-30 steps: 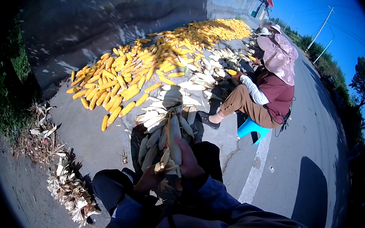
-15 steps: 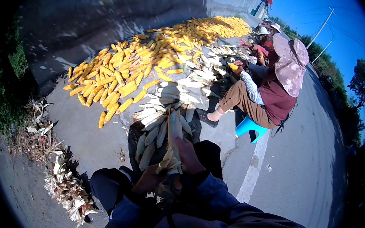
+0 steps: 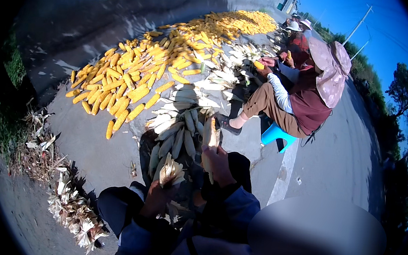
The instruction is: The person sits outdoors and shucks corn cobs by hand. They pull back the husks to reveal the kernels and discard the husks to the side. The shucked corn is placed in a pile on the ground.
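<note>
My right hand (image 3: 219,163) is closed around a corn ear (image 3: 210,136) held upright, pale husk along its sides and a strip of yellow kernels showing near the top. Lower and to the left, my left hand (image 3: 158,195) grips a bunch of pale corn husk (image 3: 171,173), apart from the ear. Just beyond both hands, a heap of ears still in whitish husks (image 3: 178,142) lies on the ground, partly in my shadow. Farther off to the left spreads a big pile of bare yellow corn ears (image 3: 121,85).
Close by on the right, a person in a wide pink hat (image 3: 331,65) sits on a blue stool (image 3: 277,135), holding a yellow ear. More people sit beyond. Dry husks (image 3: 75,213) lie at lower left. A wall (image 3: 127,11) runs behind the pile; a road (image 3: 341,152) stretches right.
My hands have drawn apart: the right moved slightly right with the ear, the left lower with the husk bunch. Yellow kernels now show on the ear. The neighbouring person's hands shifted slightly.
</note>
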Demonstrator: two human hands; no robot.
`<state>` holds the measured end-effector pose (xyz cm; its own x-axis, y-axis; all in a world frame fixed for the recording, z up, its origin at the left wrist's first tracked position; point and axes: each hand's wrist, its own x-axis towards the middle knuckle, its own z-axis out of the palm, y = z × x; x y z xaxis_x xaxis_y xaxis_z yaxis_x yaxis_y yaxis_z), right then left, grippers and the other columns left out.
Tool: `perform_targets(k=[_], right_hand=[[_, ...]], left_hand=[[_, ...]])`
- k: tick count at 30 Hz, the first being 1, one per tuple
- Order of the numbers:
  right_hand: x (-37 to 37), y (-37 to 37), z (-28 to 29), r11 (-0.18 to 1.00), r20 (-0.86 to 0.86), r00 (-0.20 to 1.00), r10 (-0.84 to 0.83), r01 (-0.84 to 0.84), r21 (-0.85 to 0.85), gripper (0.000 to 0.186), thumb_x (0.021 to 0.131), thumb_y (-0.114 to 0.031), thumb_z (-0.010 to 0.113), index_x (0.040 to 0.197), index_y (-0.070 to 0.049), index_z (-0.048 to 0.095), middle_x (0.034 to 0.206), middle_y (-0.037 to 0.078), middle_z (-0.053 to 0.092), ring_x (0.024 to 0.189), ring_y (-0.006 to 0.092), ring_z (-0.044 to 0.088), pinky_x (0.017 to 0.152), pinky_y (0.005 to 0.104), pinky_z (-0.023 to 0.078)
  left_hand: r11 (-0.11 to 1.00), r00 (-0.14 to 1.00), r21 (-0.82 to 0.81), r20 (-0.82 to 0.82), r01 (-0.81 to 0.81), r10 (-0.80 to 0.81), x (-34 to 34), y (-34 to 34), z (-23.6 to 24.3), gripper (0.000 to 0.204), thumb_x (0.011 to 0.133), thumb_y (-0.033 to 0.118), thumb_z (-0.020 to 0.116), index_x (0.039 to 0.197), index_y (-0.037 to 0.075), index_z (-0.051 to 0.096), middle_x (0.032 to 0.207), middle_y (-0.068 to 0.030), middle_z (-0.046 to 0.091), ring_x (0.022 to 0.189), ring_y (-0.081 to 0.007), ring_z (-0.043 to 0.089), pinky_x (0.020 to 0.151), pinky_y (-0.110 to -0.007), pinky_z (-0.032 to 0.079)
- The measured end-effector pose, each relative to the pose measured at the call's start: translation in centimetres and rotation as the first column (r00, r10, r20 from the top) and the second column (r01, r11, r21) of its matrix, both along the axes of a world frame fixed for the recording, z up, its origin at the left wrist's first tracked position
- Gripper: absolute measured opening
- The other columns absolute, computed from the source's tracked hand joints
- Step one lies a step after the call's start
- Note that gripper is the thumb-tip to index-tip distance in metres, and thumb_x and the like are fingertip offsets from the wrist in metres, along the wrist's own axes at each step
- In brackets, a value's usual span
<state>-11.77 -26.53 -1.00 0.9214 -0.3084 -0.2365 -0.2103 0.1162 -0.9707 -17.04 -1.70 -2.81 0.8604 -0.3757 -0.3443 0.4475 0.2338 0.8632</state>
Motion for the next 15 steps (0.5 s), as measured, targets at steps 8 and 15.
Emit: perform_targets(k=[8,15], right_hand=[[-1.8,1.6,1.3,0.915,-0.018,0.985,0.171,-0.152,0.373,0.041,0.101,-0.038,0.066,0.117,-0.002,0.054,0.085,0.010,0.062,0.061,0.0183,0.063,0.049,0.0316,0.052],[-3.0,3.9,3.2,0.765,0.091,0.924,0.371,-0.360,0.533,0.039,0.103,-0.038,0.062,0.115,-0.001,0.057,0.089,0.011,0.064,0.069,0.0176,0.066,0.057,0.0311,0.055]], left_hand=[[0.946,0.982,-0.266,-0.013,-0.185,0.189,1.2,-0.8,0.7,0.019,0.090,0.004,0.076,0.105,0.008,0.065,0.078,0.0034,0.060,0.064,-0.0085,0.056,0.059,-0.026,0.045],[0.933,0.988,-0.330,-0.006,-0.147,0.154,1.9,-0.8,-0.7,0.022,0.084,-0.003,0.074,0.102,0.007,0.067,0.082,0.0008,0.065,0.067,-0.0111,0.061,0.062,-0.027,0.049]])
